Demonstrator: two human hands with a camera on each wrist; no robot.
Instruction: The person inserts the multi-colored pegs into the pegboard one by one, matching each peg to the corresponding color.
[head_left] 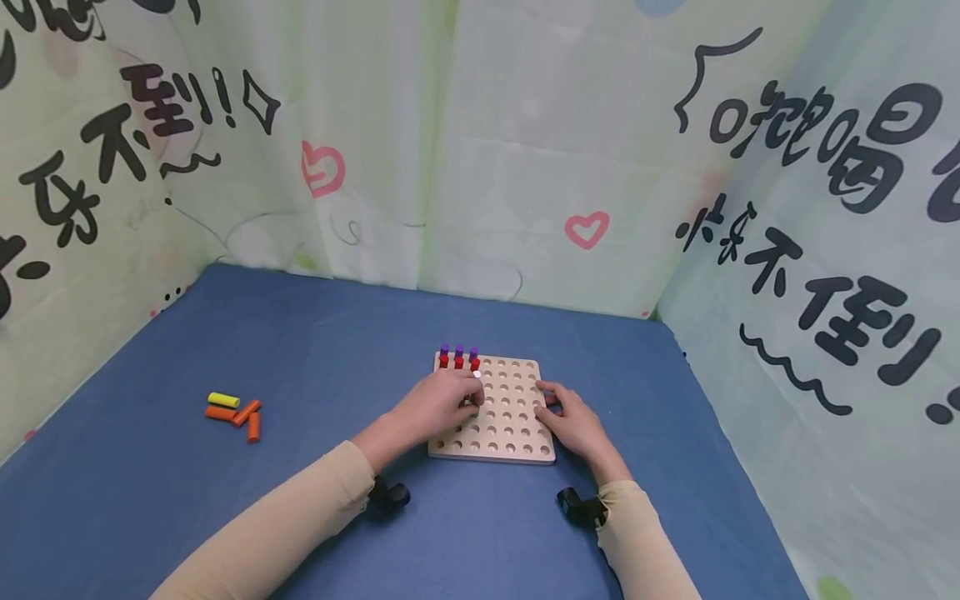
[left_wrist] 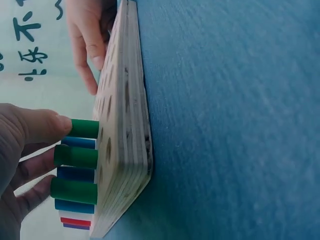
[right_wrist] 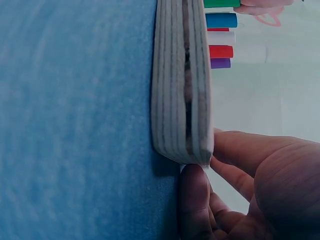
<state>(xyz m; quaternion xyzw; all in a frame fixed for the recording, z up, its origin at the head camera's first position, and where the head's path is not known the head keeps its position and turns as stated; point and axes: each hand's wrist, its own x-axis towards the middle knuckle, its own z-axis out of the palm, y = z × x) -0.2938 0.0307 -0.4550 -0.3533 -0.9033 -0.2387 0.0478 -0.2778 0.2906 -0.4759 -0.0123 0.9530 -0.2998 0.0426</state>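
Observation:
A wooden pegboard with rows of round holes lies on the blue cloth. My left hand is over its left side, thumb and finger pinching the top of a green peg that stands at the board surface. Two more green pegs stand beside it, with blue pegs behind. Purple pegs, red pegs and a white peg fill the far left holes; other white ones are mostly hidden by my hand. At the right edge, my right hand grips the board between thumb and fingers.
On the left of the cloth lie several loose pegs: a yellow peg and orange pegs. Printed curtains hang around the back and sides of the blue table surface.

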